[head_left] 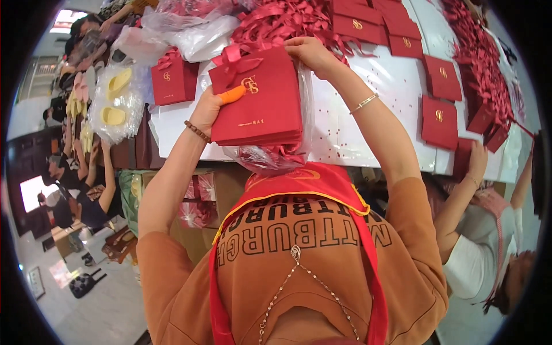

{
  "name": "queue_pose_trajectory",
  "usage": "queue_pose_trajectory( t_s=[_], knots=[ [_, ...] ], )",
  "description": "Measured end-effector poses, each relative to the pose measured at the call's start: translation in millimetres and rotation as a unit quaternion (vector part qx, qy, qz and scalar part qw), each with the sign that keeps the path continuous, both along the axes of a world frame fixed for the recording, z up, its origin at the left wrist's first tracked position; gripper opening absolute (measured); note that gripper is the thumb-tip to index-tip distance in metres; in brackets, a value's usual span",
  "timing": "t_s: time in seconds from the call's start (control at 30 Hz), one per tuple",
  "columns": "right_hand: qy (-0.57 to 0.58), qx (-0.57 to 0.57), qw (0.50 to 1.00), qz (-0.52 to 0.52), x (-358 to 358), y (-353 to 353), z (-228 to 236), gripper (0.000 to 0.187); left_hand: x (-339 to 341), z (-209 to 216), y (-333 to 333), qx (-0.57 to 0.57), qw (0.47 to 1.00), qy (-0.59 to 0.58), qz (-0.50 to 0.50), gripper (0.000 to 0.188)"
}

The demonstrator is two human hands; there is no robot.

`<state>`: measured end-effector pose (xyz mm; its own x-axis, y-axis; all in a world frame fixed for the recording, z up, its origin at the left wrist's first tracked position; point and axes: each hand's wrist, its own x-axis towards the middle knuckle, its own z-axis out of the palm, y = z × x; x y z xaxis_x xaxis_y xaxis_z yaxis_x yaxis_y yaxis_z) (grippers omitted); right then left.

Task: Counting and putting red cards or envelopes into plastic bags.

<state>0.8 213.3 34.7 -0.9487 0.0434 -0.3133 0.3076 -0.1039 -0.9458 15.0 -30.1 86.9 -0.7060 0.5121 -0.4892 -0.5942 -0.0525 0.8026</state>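
Observation:
A stack of red paper gift bags with gold print and red ribbon handles leans upright at the table's near edge. My left hand grips its left side; an orange finger cot covers the thumb, which presses on the front bag. At the stack's top right corner, the fingers of my right hand are pinched together on the edge of a clear plastic bag. This plastic runs down the right side and under the stack. Red ribbon shows through it below.
Another red gift bag stands to the left, near yellow slippers in clear wrap. Heaped red ribbons and crumpled plastic lie beyond. More red bags lie to the right, where a co-worker's hand touches one. Small dots speckle the white tabletop.

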Motion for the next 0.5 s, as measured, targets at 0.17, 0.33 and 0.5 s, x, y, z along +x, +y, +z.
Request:
queue_pose_trajectory(
  t_s=[0.17, 0.33, 0.5],
  knots=[
    [0.031, -0.102, 0.994, 0.009, -32.4, -6.5, 17.1, 0.011, 1.7, -1.1, -4.7, 0.016, 0.999, -0.021, 0.036, 0.031],
    [0.110, -0.196, 0.974, 0.035, -39.4, -0.7, 76.8, 0.028, 0.7, 3.5, 0.9, -0.014, 0.999, -0.011, 0.028, 0.036],
    [0.147, -0.189, 0.956, 0.169, -21.1, -8.5, 119.0, 0.019, -1.7, 3.2, 4.9, 0.026, 0.999, 0.034, 0.026, 0.049]
  ],
)
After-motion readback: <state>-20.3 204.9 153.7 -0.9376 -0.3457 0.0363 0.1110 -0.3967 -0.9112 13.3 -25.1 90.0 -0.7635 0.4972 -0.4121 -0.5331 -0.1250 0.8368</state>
